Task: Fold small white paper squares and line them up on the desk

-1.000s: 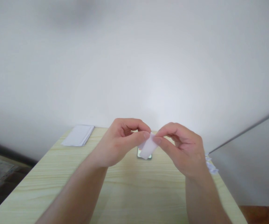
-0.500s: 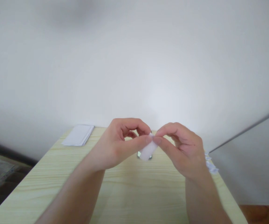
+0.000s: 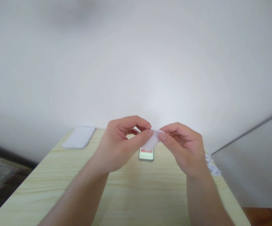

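Between my two hands is a small piece of white paper [image 3: 151, 142], held up above the table; its folds are too blurred to make out. My left hand [image 3: 124, 141] pinches its left upper edge between thumb and fingers. At the right upper corner, my right hand [image 3: 185, 147] grips it the same way, thumb toward me. Behind and below the paper lies a phone [image 3: 146, 155] with a lit screen, its upper part hidden by the paper and my hand.
A stack of white paper sheets [image 3: 78, 137] lies at the table's far left. Crumpled or folded white paper pieces [image 3: 213, 169] sit by the right edge, partly behind my right wrist. The pale wooden table [image 3: 140, 194] meets a white wall [image 3: 136, 62] at the back.
Both hands have raised the paper slightly and its top edge is more spread between them. My fingertips are further apart, and more of the phone screen shows.
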The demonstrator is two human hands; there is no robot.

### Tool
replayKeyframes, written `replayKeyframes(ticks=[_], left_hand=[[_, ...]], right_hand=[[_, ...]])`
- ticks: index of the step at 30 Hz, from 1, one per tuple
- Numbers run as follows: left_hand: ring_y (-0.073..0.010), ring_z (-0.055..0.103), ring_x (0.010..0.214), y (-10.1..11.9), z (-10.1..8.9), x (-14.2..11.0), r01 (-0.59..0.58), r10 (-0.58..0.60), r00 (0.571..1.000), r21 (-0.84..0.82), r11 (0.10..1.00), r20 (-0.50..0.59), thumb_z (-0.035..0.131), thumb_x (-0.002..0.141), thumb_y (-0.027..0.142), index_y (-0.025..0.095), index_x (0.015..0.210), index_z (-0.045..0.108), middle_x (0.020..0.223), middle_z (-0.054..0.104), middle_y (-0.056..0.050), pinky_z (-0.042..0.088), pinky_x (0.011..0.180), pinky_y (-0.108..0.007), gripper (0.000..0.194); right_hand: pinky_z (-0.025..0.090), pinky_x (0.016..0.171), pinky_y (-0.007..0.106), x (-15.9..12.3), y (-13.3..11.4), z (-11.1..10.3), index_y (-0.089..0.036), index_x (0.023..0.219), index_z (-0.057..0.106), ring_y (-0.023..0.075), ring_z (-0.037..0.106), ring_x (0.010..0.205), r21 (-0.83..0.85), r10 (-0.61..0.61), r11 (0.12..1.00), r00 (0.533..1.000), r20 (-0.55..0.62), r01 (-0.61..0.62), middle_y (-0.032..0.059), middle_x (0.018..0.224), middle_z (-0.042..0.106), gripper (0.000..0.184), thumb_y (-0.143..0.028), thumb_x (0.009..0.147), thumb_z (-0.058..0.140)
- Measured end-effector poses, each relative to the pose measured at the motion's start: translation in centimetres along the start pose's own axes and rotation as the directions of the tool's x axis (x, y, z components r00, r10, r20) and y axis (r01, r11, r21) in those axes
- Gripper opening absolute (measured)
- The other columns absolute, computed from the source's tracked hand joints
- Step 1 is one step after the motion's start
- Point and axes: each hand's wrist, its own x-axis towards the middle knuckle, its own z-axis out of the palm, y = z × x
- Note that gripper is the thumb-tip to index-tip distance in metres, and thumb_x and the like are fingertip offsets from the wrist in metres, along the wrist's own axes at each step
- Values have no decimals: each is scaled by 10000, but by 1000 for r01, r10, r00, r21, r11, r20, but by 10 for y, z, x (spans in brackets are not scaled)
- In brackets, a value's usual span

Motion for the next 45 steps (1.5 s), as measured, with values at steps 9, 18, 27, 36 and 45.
replayKeyframes(ticks=[9,18,27,36,45], left_hand=[[-116,601,667,2,0,0,-37,37,999,61,997,12,698,890,243,174,829,723,724,680,-6,441,553,-207,95],[-109,600,676,1,-1,-1,-64,63,998,128,990,11,670,911,243,185,848,730,726,681,4,444,555,-207,104],[-116,605,715,1,-2,-2,-78,76,997,157,985,19,675,916,268,205,890,728,773,690,6,461,588,-218,86],[-104,572,693,1,-1,-2,-119,113,992,155,981,49,645,937,238,197,822,710,743,669,15,430,585,-222,139],[-100,571,684,2,-1,-1,-153,146,988,188,970,51,633,936,204,190,789,700,741,668,17,404,559,-227,161]], right_hand=[[541,678,275,0,-3,-2,-238,908,745,156,676,743,-20,12,1000,1000,-3,-12,10,826,745,64,-299,911,726],[505,655,261,-1,-6,-2,-231,892,733,146,649,736,-22,43,999,999,14,-43,4,817,733,81,-307,916,719],[449,567,232,-2,-9,-3,-236,884,729,115,608,662,-79,40,996,999,32,-38,-24,758,691,80,-307,919,714],[463,594,228,-2,-8,-2,-238,894,726,111,612,681,-76,27,997,999,27,-25,-27,773,695,69,-298,925,709],[478,603,225,-2,-9,0,-242,888,738,113,626,684,-57,26,998,1000,-3,-26,-30,767,704,53,-291,907,732]])
